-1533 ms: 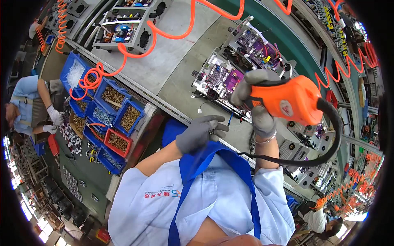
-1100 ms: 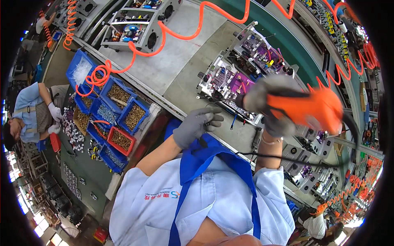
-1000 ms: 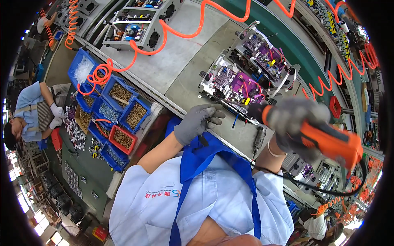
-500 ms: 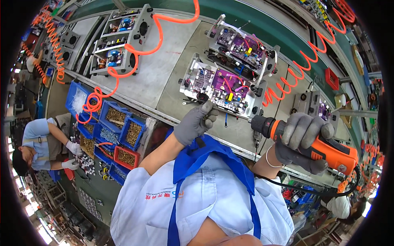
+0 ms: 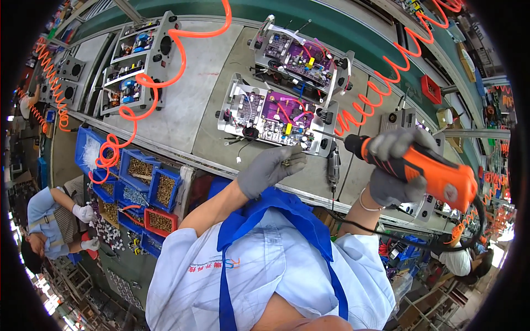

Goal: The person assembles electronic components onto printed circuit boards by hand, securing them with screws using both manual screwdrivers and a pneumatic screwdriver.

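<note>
- The right hand (image 5: 391, 188) is clamped on the orange driver (image 5: 439, 179); the left hand (image 5: 265, 171) is apart from it, near the near edge of the surface (image 5: 201, 132), with its fingers curled, as it seems, on some small pieces (image 5: 285, 163); these look brass-coloured, but I cannot tell their exact kind.
- The near unit (image 5: 281, 118) lies close to the near edge of the surface; the far unit (image 5: 303, 60) is just behind it, toward the far edge.
- The bit (image 5: 332, 135) points left, to the right end of the near unit; whether its tip touches, I cannot tell.
- In my judgement, the bit should stand in one line with whatever it meets; it looks rather tilted, so for a piece which faces upward, the wrist should bring the driver more upright.
- The left hand would do well to offer only one piece at a time; a piece dropped among the parts of the near unit could be difficult to find.
- The loose wires (image 5: 239, 159) at the front left of the near unit should be kept away from the bit; the same care is good for the black cable (image 5: 483, 223), which could pull on the driver, and for the dark tool (image 5: 333, 168) at the near edge.
</note>
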